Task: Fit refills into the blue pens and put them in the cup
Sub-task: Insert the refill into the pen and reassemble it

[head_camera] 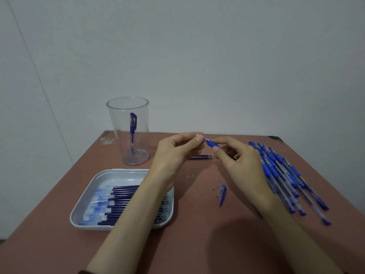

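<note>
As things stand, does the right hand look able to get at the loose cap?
Probably yes: the cap lies uncovered on the table close to the right hand, with nothing between them. That hand grips a pen, though.

left: cup [118,123], tray [83,204] | right: pen pile [280,175] | middle: table [197,244] open past loose cap [222,194]

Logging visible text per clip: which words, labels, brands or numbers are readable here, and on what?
None can be read.
The pens piled on the right may carry print on their barrels, but it is too blurred to tell.
The cup, the tray and the loose cap show no text.
</note>
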A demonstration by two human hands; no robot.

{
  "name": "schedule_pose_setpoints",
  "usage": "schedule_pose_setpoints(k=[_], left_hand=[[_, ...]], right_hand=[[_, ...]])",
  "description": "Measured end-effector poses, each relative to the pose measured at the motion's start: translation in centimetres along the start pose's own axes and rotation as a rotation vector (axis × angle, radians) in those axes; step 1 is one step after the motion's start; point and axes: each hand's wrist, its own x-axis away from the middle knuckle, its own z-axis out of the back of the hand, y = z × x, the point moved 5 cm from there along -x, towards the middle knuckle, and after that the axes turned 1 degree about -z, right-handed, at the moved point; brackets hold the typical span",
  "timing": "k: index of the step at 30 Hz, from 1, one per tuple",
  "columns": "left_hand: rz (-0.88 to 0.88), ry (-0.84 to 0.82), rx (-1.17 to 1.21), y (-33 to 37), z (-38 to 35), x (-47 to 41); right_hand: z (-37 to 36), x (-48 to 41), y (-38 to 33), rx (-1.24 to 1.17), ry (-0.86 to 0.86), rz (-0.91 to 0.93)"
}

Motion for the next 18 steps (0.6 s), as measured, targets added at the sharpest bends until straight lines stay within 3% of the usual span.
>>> schedule_pose_setpoints(k=[5,12,18], left_hand=[[0.001,-0.034,-0.127,-0.2,-0.1,0.0],[-0.003,-0.139,-0.081,0.2,-0.8,0.4],[-0.059,0.009,-0.057,-0.1,-0.2,0.2]], right_hand=[[0.0,0.1,0.0,0.050,0.010,0.040],[-1.0,0.4,0.5,-0.394,-0.159,-0.266],[-1.3,0.5,0.2,-0.551,-0.176,-0.279]])
